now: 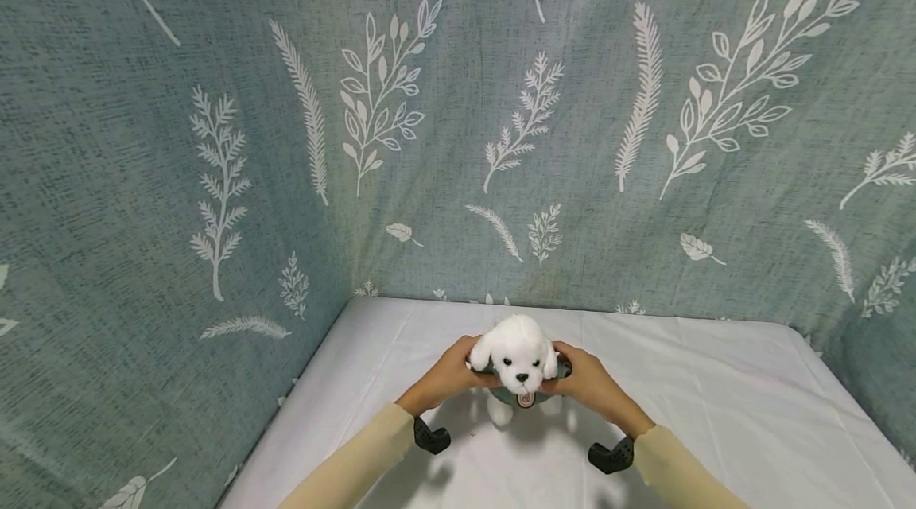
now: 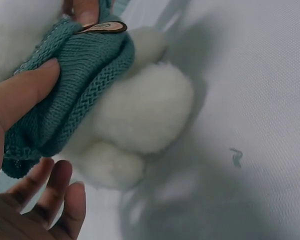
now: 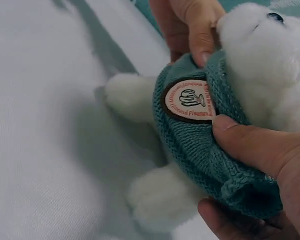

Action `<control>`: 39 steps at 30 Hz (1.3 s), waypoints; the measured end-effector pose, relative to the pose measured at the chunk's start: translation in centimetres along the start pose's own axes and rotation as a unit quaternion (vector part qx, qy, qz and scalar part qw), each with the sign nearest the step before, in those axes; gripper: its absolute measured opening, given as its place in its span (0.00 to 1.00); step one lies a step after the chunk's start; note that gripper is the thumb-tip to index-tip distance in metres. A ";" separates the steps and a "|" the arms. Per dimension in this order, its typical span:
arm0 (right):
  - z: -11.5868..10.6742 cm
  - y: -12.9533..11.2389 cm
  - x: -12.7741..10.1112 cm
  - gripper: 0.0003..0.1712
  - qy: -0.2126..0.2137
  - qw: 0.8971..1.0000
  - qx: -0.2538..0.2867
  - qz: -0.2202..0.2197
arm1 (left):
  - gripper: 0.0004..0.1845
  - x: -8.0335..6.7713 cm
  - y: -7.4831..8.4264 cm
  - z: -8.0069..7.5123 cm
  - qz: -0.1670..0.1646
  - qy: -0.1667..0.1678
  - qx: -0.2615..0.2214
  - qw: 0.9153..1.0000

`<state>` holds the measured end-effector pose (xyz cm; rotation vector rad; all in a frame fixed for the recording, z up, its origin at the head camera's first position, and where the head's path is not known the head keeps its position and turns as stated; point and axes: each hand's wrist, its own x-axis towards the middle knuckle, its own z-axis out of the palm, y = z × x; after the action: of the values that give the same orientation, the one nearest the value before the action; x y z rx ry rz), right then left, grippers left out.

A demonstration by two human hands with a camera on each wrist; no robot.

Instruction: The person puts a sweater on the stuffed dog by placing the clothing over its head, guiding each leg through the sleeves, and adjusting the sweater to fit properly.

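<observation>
A white plush dog [image 1: 520,350] with floppy ears faces the head camera at the middle of the sheet. Around its neck and upper body is a teal knitted sweater [image 3: 190,145] with an oval patch [image 3: 189,100] on the chest. My left hand [image 1: 456,370] grips the sweater from one side, its thumb [image 2: 32,89] on the front of the knit. From the other side my right hand [image 1: 583,375] holds it, thumb [image 3: 240,140] beside the patch. Below the hem, white legs [image 2: 145,107] stick out. A dark sleeve opening [image 3: 260,197] shows near the right fingers.
A white sheet [image 1: 680,382] covers the surface beneath the dog. Blue-green leaf-patterned cloth [image 1: 458,135] rises behind it and along both sides. Black wrist devices [image 1: 611,455] hang from both wrists. A small teal scrap [image 2: 236,157] lies on the sheet.
</observation>
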<state>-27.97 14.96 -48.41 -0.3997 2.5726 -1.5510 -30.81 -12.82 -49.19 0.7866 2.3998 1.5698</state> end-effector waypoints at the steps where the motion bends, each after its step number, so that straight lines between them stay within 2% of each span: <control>1: 0.0 0.0 0.0 0.43 0.003 1.000 -0.005 -0.008 | 0.30 0.0 0.0 0.1 -0.003 0.007 0.007 1.000; 7: 0.1 0.3 0.0 0.39 0.015 0.999 -0.027 -0.039 | 0.27 0.1 0.5 0.5 -0.009 0.029 0.022 0.999; 13: -0.1 0.5 -0.2 0.40 0.005 0.999 -0.019 -0.047 | 0.27 0.6 0.9 0.6 0.028 0.002 0.000 1.000; 15: -0.2 0.4 -0.3 0.38 -0.005 0.999 -0.011 -0.042 | 0.26 0.6 1.0 0.7 0.017 0.000 -0.008 1.000; 20: -0.5 -0.3 -0.4 0.36 -0.019 1.000 -0.002 -0.014 | 0.28 0.4 1.5 0.8 -0.043 0.021 -0.052 0.998; 23: -0.8 -0.8 -0.5 0.35 -0.026 1.000 0.014 0.004 | 0.31 0.3 2.1 1.0 -0.060 0.027 -0.082 0.995; 26: -0.9 -1.3 -0.6 0.34 -0.028 0.999 0.030 0.020 | 0.28 0.3 2.6 1.2 -0.068 0.027 -0.098 0.993; 31: -1.0 -2.1 -0.8 0.32 -0.030 0.998 0.040 0.045 | 0.22 0.4 3.1 1.5 -0.090 0.026 -0.101 0.990; 39: -1.1 -2.8 -1.2 0.29 -0.040 0.993 0.059 0.091 | 0.20 0.4 3.7 1.9 -0.128 0.030 -0.077 0.988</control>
<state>-26.58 14.98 -45.47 -0.2052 2.3694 -1.5778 -29.14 -9.89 -46.63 0.3912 2.2765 1.6658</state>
